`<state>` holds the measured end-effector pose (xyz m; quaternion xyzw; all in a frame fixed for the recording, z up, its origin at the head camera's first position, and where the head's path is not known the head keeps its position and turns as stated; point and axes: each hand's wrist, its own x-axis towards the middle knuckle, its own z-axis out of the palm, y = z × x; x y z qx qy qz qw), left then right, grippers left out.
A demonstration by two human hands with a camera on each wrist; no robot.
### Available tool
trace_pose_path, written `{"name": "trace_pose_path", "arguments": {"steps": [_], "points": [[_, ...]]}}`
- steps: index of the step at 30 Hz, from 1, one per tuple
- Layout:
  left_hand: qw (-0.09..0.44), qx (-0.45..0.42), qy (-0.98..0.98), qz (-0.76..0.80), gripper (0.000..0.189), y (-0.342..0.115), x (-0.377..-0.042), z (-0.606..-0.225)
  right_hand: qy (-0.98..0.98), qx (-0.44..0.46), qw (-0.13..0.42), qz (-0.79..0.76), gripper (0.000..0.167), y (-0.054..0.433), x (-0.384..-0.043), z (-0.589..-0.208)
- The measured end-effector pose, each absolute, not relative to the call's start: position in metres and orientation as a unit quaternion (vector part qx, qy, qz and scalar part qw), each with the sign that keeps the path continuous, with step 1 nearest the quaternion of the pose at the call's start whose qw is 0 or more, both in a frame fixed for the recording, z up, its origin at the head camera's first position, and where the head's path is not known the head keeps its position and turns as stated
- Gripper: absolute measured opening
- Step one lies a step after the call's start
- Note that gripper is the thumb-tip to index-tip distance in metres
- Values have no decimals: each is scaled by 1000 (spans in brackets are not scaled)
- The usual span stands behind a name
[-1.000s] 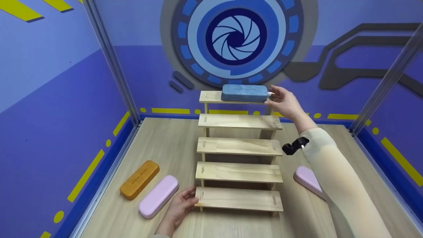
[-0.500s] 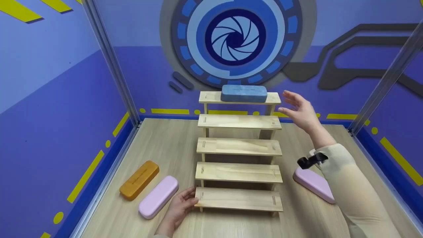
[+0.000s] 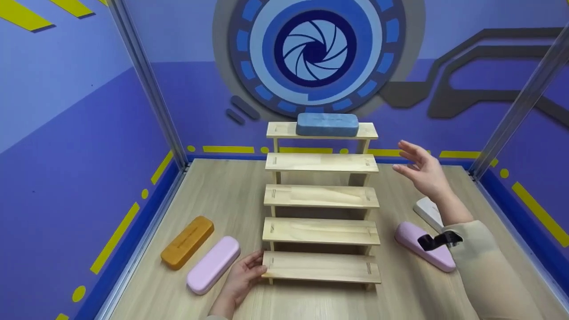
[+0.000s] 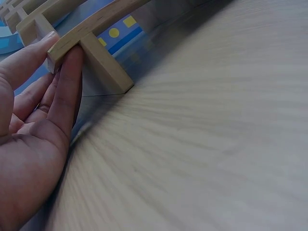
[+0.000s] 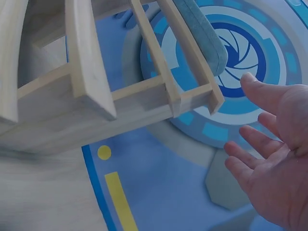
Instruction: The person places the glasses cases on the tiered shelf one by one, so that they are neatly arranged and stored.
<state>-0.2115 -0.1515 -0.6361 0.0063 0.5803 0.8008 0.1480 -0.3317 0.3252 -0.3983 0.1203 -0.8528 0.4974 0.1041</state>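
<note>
White case (image 3: 427, 210) partly behind right wrist (image 3: 454, 210), pink case (image 3: 411, 240) near wooden rack (image 3: 321, 267)

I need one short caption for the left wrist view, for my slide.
The left hand pinches the end of the lowest wooden step, next to its supporting leg.

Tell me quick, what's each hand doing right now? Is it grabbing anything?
Left hand: closed on the left end of the bottom wooden step, thumb on top, fingers underneath.
Right hand: open, holding nothing.
</note>
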Motion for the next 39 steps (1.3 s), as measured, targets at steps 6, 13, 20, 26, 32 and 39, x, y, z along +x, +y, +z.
{"name": "trace_pose_path", "arguments": {"steps": [6,13,20,26,32,39], "points": [[146,7,578,803,70,-151,-212,-637,-845,112,105,512,70,339,-315,-417],[147,-1,578,803,70,-151,-212,-637,-808,137,117,560,64,363,-294,-445],[147,7,574,805,69,-151,-213,-638,-747,160,122,633,60,389,-273,-475],[147,4,576,804,69,-152,-213,-639,-735,152,122,650,60,405,-257,-496],[153,2,578,802,71,-152,-214,-639,-739,130,113,651,60,416,-246,-514],[151,6,578,802,70,-151,-213,-637,-764,86,83,634,63,430,-238,-536]]}}
